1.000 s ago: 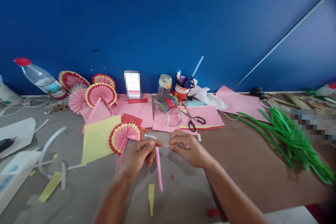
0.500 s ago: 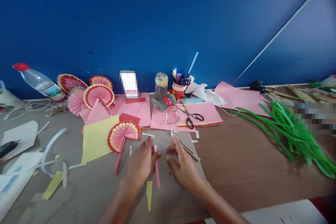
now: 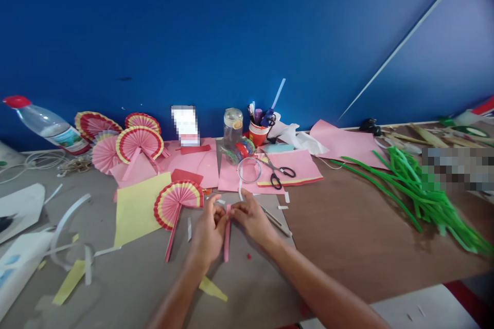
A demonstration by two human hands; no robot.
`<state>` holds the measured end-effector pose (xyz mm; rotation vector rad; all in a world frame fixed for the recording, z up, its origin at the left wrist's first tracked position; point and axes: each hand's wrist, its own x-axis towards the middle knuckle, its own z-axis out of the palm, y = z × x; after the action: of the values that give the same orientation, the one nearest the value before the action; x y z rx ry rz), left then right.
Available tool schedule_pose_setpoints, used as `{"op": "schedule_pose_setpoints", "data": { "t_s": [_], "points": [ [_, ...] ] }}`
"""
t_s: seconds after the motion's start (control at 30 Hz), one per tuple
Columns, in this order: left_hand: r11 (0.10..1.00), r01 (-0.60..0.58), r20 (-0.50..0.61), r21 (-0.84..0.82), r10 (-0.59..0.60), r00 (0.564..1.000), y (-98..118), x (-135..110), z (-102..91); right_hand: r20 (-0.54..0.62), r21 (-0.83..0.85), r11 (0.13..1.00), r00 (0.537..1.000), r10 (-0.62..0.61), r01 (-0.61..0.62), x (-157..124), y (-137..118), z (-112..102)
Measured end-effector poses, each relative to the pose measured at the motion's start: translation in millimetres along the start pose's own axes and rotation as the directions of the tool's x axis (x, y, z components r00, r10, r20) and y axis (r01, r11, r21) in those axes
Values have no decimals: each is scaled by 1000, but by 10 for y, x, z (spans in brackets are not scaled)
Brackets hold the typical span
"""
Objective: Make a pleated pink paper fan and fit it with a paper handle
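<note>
Both hands meet over a narrow pink paper strip (image 3: 227, 241) that lies lengthwise on the grey table. My left hand (image 3: 208, 234) pinches the strip's upper end with curled fingers. My right hand (image 3: 252, 218) comes in from the right, its fingertips closed on the same upper end. Just left of my left hand lies a pink, yellow and red pleated paper fan (image 3: 175, 203) with a red stick handle. A yellow paper scrap (image 3: 212, 289) lies under my left wrist.
Yellow sheet (image 3: 137, 208) and pink sheets (image 3: 287, 164) lie beyond the hands, with black-handled scissors (image 3: 277, 172), a tape ring (image 3: 249, 169), a jar (image 3: 232, 127) and a red cup of pens (image 3: 258, 131). More fans (image 3: 137, 144) and a bottle (image 3: 46, 123) stand left. Green stems (image 3: 420, 190) lie right.
Both hands went down flat beside the strip, then closed again on its upper end. The yellow scrap has shifted under my left wrist.
</note>
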<state>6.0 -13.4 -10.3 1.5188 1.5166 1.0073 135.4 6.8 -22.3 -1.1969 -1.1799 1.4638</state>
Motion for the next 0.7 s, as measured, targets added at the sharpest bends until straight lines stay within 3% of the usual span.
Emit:
{"op": "schedule_pose_setpoints", "data": {
  "t_s": [0.1, 0.2, 0.33, 0.4, 0.47, 0.53, 0.63, 0.7],
  "points": [
    [986, 52, -43, -157, -59, 997, 61, 29, -43, -38, 128, 991, 998, 44, -39, 52, -113, 15],
    [953, 154, 13, -262, -156, 988, 95, 59, -107, -92, 31, 998, 995, -43, 46, 31, -204, 49],
    [857, 254, 140, -449, -214, 967, 95, 86, -154, 25, -127, 982, 990, -140, 142, -5, -306, 83],
    [830, 239, 96, -504, -221, 971, 94, 89, -156, 21, -181, 963, 980, -200, 201, -7, -369, 48],
    [839, 195, -1, -507, -227, 974, 104, 88, -153, -96, -211, 943, 954, -283, 259, -19, -444, -21],
    [858, 151, -110, -490, -232, 966, 126, 85, -153, -214, -120, 957, 934, -285, 264, -59, -511, -83],
    [873, 135, -152, -469, -231, 961, 170, 76, -152, -139, 142, 976, 980, -143, 163, -157, -533, -66],
    [884, 137, -138, -447, -220, 966, 194, 65, -145, -53, 132, 984, 992, -114, 120, -208, -489, 27]
  ]
}}
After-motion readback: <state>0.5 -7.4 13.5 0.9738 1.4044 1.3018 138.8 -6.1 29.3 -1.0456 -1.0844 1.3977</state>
